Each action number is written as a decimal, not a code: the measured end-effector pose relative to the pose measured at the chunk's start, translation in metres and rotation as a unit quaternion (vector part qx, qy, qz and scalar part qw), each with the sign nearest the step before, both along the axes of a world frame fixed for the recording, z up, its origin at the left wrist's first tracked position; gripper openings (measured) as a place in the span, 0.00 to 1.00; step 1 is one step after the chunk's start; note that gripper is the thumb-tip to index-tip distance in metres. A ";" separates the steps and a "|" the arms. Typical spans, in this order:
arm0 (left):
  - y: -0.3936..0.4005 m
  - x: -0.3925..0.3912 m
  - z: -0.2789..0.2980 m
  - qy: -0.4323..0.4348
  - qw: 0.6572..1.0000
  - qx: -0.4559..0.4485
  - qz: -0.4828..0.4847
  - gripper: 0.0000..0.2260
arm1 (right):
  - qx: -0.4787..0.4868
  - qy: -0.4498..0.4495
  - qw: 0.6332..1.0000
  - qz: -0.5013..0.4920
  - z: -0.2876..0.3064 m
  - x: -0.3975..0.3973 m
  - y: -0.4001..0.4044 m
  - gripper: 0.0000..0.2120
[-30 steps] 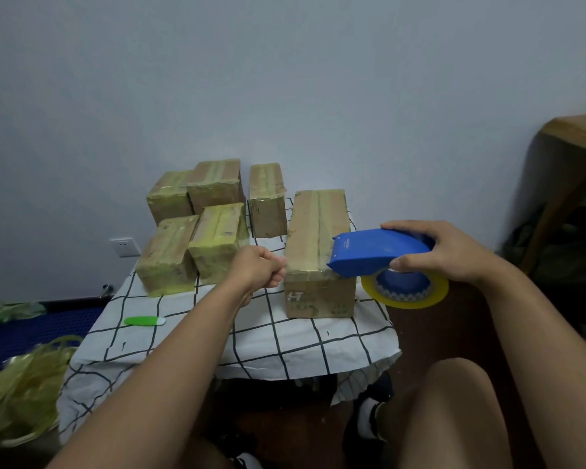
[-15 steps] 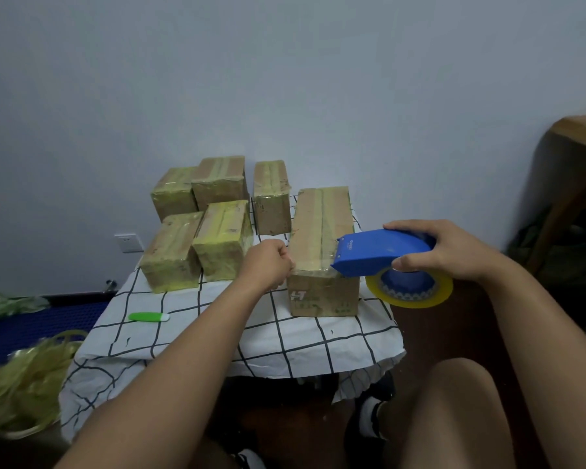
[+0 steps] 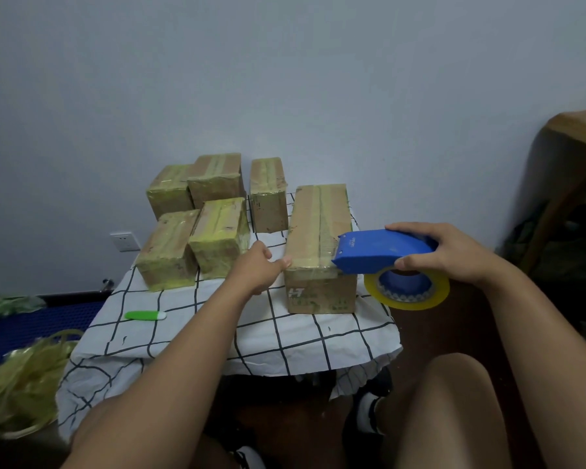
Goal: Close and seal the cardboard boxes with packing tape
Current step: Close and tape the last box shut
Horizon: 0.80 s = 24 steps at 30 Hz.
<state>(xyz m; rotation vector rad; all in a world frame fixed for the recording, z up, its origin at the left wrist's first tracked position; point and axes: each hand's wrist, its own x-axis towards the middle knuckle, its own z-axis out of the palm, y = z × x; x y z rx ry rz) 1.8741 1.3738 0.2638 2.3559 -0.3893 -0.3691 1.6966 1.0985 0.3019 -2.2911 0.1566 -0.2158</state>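
Note:
A long cardboard box [image 3: 313, 231] lies on the checked tablecloth [image 3: 217, 333], with tape along its top seam and across its near end. My right hand [image 3: 444, 253] grips a blue tape dispenser [image 3: 379, 250] carrying a yellowish tape roll [image 3: 407, 294]; the dispenser's front sits at the box's near right top edge. My left hand [image 3: 259, 269] reaches the box's near left top edge, thumb tip touching it, fingers mostly straight and holding nothing. Several smaller taped boxes [image 3: 217, 231] stand behind on the left.
A green utility knife [image 3: 145, 315] lies on the cloth at the left. A heap of used yellowish tape [image 3: 17, 384] sits on the floor at lower left. A wooden table [image 3: 579, 130] stands at right. A wall socket [image 3: 125, 241] is behind. My knees are below.
My left hand has moved right from beside the small boxes to the long box's near left edge and uncurled from a fist. The dispenser has stayed at the box's near right edge.

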 end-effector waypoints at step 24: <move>-0.042 -0.043 -0.057 -0.542 0.822 0.061 -0.162 0.13 | 0.082 -0.024 0.996 -0.014 -0.025 -0.011 -0.005 0.25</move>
